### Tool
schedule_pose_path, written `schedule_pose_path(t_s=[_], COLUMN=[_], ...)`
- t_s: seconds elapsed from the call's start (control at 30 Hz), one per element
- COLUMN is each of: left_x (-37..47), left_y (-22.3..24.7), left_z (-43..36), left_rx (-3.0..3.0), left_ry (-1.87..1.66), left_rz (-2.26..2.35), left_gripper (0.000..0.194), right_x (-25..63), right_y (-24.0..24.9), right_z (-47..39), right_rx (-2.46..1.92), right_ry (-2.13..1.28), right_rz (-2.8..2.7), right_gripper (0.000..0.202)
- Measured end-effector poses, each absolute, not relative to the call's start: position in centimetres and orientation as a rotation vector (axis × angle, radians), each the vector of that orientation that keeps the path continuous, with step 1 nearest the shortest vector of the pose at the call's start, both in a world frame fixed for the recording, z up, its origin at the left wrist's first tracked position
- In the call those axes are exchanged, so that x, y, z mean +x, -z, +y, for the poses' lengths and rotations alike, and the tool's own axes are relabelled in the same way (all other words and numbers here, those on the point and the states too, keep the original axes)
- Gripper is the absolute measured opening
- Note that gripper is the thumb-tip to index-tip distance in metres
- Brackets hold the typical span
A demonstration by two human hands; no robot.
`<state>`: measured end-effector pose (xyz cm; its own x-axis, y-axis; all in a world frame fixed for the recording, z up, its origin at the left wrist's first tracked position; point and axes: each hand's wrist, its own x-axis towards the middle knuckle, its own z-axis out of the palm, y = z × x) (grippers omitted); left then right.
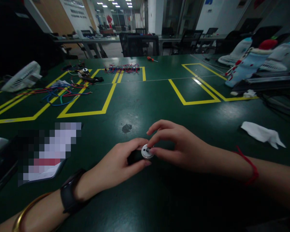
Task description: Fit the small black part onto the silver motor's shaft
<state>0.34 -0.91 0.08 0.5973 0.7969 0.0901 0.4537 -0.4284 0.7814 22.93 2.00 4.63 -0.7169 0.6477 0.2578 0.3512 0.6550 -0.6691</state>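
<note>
A small round silver motor stands on the green table, its flat face with a dark hole and a short central shaft turned up. Thumb and fingers of my left hand close around its sides from the left. From the right, my right hand reaches over it, thumb and index finger pinched at the shaft on its top. Whether a tiny part sits between those fingertips is hidden. The right hand's other fingers curl above the motor.
To the left lies a phone-like flat object with a blurred surface. Farther back are loose coloured wires, a white fan head, a wire bundle and an orange screwdriver. A white tissue and a blue patterned bag are at right.
</note>
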Motion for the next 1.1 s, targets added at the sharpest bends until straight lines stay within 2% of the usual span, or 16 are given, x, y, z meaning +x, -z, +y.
schedule_pose_path(t_s=[0.23, 0.53, 1.1], left_x=[0.4, 0.4, 0.4], left_y=[-0.3, -0.7, -0.7], left_z=[-1.0, -0.9, -0.9], left_rx=[2.091, 2.084, 2.097], left_ry=[-0.582, -0.54, -0.545], left_rz=[1.006, 1.031, 1.034], left_gripper=[0.035, 0.037, 0.037], right_x=[25.2, 28.5, 28.3], right_y=[-4.2, -0.4, -0.7], right_z=[2.0, 2.9, 2.6], right_rx=[-0.879, -1.174, -1.184], right_ry=[-0.903, -1.367, -1.351], right_rz=[-2.241, -1.556, -1.604], right_gripper=[0.01, 0.014, 0.018])
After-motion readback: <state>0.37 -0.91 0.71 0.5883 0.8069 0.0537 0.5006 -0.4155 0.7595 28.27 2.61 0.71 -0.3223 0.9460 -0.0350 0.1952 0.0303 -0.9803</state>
